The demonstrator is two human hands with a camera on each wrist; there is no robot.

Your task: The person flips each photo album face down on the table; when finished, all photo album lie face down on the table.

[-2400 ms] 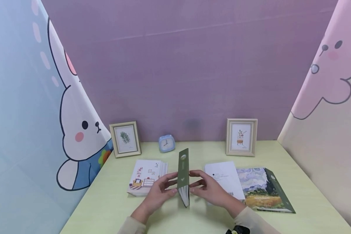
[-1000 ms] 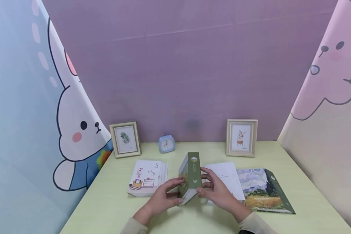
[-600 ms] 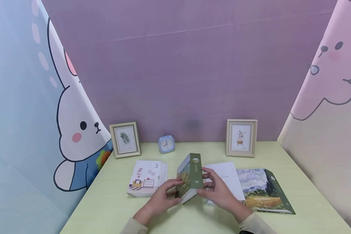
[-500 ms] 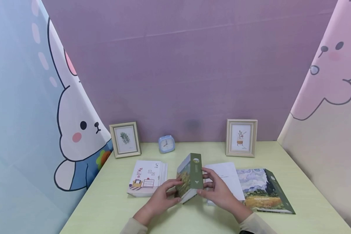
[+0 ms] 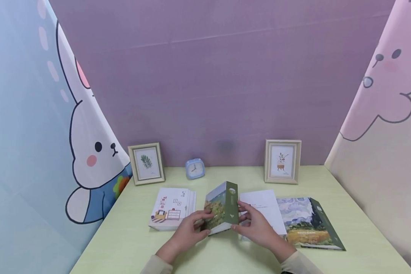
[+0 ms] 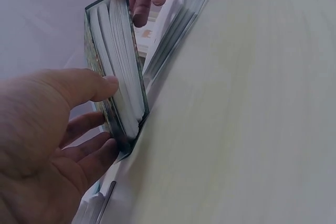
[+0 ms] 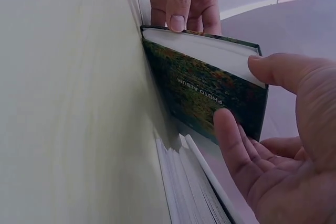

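A thick photo album (image 5: 215, 207) with a painted landscape cover and green spine stands tilted between both hands, its spine on the right. My left hand (image 5: 189, 231) holds the side away from the spine, thumb on the page edges in the left wrist view. At the spine side, my right hand (image 5: 258, 228) holds the album, its thumb at the near corner. In the right wrist view, its fingers (image 7: 227, 124) lie against the cover lettered PHOTO ALBUM. A matching album (image 5: 303, 224) lies flat at the right, beside a white book (image 5: 265, 209).
Left of the hands lies a stack of white books (image 5: 169, 209) with a furniture drawing on top. Along the back of the pale table (image 5: 123, 243) stand a leaf-print frame (image 5: 137, 175), a blue clock (image 5: 195, 168) and a plant-print frame (image 5: 268, 161). Printed curtains surround the table.
The album has turned from nearly edge-on, showing its spine, to leaning left with its front cover in view. My right hand has shifted right with the spine; the left hand keeps its hold.
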